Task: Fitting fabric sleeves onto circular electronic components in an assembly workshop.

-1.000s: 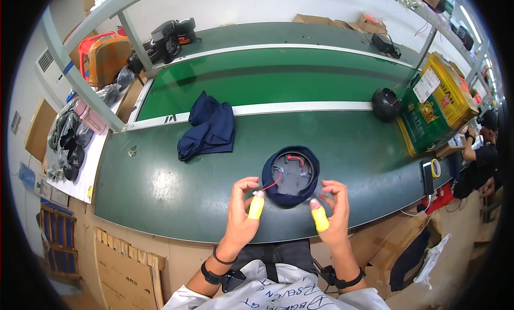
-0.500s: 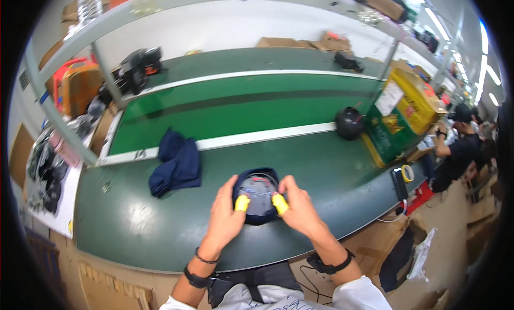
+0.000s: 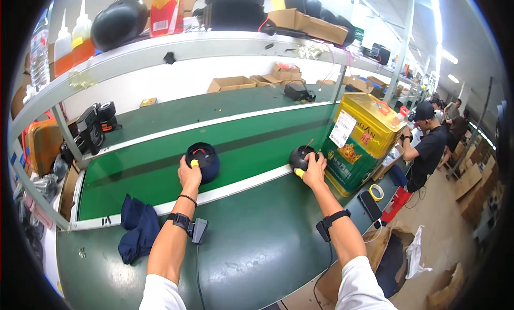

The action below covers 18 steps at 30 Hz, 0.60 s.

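Now | left hand (image 3: 189,176) grips dark cap (image 3: 203,161) | right hand (image 3: 313,171) grips black dome (image 3: 300,157)

Two round dark shells (image 3: 202,160) (image 3: 300,157), one under each of two hands (image 3: 190,176) (image 3: 314,172), and one folded navy cloth (image 3: 138,232).

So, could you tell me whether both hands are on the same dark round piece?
No, the left hand rests on one dome, the right hand on another.
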Tool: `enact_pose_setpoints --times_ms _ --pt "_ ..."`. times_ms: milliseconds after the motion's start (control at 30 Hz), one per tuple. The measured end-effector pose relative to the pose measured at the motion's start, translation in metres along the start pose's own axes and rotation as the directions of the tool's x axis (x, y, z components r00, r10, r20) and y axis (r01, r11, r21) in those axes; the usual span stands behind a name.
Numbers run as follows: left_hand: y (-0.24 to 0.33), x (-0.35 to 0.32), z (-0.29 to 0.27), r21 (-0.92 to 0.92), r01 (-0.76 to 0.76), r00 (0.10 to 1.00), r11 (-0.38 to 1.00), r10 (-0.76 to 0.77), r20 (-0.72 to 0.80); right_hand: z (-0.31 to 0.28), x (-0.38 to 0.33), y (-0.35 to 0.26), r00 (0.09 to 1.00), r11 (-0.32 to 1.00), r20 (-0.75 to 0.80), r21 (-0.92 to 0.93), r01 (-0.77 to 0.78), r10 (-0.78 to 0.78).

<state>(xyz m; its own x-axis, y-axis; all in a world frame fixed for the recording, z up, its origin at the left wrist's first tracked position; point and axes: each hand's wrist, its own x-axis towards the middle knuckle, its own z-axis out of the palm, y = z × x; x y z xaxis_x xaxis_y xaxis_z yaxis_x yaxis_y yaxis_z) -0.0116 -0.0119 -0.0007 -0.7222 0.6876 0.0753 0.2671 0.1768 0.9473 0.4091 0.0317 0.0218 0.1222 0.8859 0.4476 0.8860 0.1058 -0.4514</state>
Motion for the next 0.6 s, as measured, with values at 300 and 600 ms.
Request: enact_pose_setpoints --times_ms 300,600 --pt "0.017 -0.137 -0.057 -0.290 -0.308 0.847 0.906 0.400 0.351 -0.043 -0.104 -0.029 0.901 0.322 0.427 0.865 -0.385 -0.070" --pt "0.015 -0.266 -0.192 -0.218 -0.079 0.611 0.973 0.220 0.760 -0.113 -0.356 -0.137 0.865 0.588 0.482 0.743 -0.319 -0.140"
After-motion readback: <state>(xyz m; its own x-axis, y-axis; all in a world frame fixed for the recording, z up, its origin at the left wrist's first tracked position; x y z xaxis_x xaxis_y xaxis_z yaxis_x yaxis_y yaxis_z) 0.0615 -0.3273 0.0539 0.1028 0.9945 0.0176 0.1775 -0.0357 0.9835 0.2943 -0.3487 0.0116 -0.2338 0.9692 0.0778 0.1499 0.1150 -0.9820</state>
